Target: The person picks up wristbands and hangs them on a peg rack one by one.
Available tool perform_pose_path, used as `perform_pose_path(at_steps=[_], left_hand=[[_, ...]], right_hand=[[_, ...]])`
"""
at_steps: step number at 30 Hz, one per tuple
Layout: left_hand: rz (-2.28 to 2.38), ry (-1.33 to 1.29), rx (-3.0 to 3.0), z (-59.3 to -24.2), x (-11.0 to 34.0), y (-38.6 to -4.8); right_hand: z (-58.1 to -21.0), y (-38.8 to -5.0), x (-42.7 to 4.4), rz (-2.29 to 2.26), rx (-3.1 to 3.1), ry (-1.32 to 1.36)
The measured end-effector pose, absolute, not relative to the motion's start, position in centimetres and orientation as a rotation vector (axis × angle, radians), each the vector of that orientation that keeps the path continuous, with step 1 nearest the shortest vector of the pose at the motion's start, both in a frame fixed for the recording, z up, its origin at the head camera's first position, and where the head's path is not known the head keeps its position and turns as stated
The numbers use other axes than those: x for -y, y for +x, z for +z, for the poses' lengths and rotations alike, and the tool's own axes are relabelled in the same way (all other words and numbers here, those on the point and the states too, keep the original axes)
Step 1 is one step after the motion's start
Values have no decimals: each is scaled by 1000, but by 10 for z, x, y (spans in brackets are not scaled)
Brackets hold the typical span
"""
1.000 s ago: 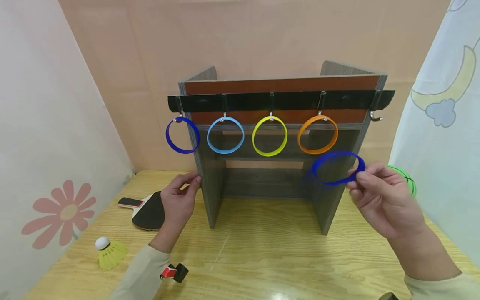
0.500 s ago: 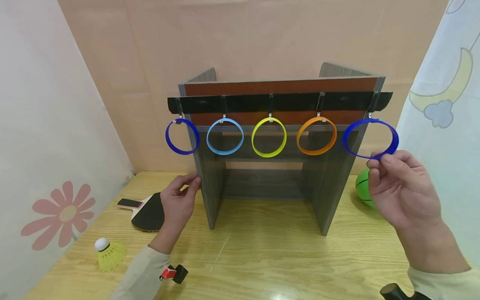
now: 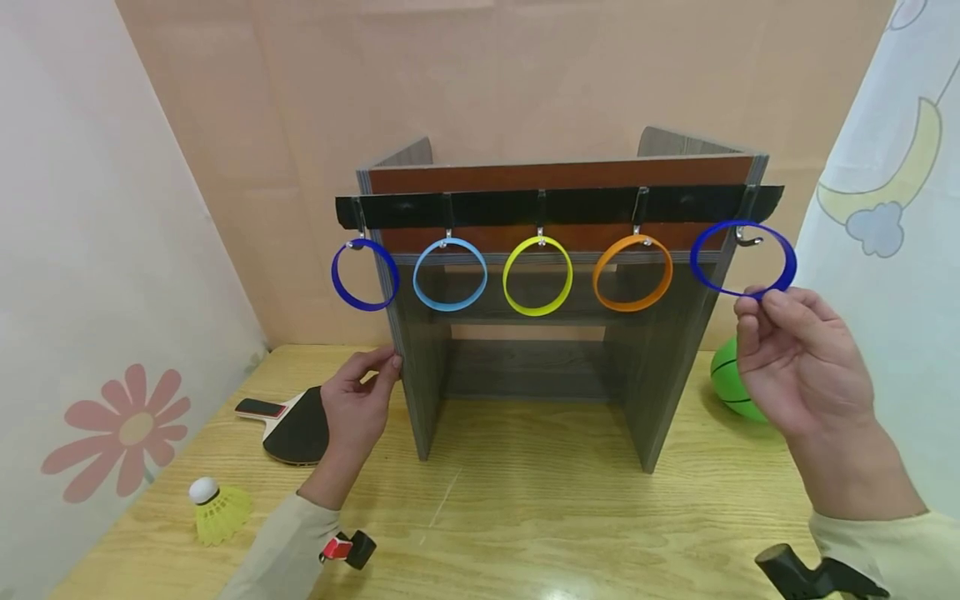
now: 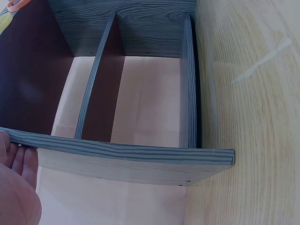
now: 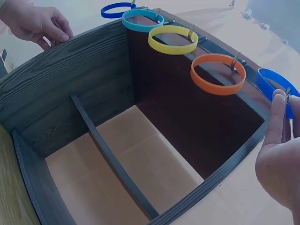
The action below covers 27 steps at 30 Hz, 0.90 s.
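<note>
My right hand (image 3: 813,367) pinches the lower edge of a dark blue wristband (image 3: 793,265) between thumb and fingers. Through that band shows a bare metal hook (image 3: 747,240) at the right end of the black strip (image 3: 592,208); whether the band touches it, I cannot tell. Other hooks carry another dark blue wristband (image 3: 393,279), a light blue one (image 3: 417,287), a yellow one (image 3: 570,275) and an orange one (image 3: 669,282). My left hand (image 3: 358,408) grips the front edge of the grey wooden shelf's left panel (image 4: 140,152), its fingers on the outer side.
On the wooden table (image 3: 510,525), a table tennis bat (image 3: 300,429) and a yellow shuttlecock (image 3: 223,512) lie left of my left arm. A green ball (image 3: 731,383) stands behind my right hand. Printed cloths hang at both sides.
My right hand has carried the dark blue wristband right and up, from below the orange one to the right-end hook, then slightly higher. The left hand stays on the shelf.
</note>
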<state>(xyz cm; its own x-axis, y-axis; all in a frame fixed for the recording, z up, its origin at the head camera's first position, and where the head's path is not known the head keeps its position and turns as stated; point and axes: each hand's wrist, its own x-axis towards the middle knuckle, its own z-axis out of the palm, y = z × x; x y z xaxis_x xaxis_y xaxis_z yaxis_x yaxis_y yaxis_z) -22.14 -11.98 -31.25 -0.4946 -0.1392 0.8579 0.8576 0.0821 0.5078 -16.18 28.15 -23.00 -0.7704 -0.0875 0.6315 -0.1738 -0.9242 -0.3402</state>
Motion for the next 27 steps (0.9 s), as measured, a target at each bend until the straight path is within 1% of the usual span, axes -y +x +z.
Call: perform_pose_path(at_steps=[7,15,27], left_hand=[[-1534,-721,1559,-312,119,-220],[-1541,-716,1553,-313,119,-221],[-1542,-730,1536,-313,119,-222]], right_hand=[[-234,-165,-283,2863,605,940],[-238,-170,-289,2899,626,886],[-244,-171,-283,2783,765,749]])
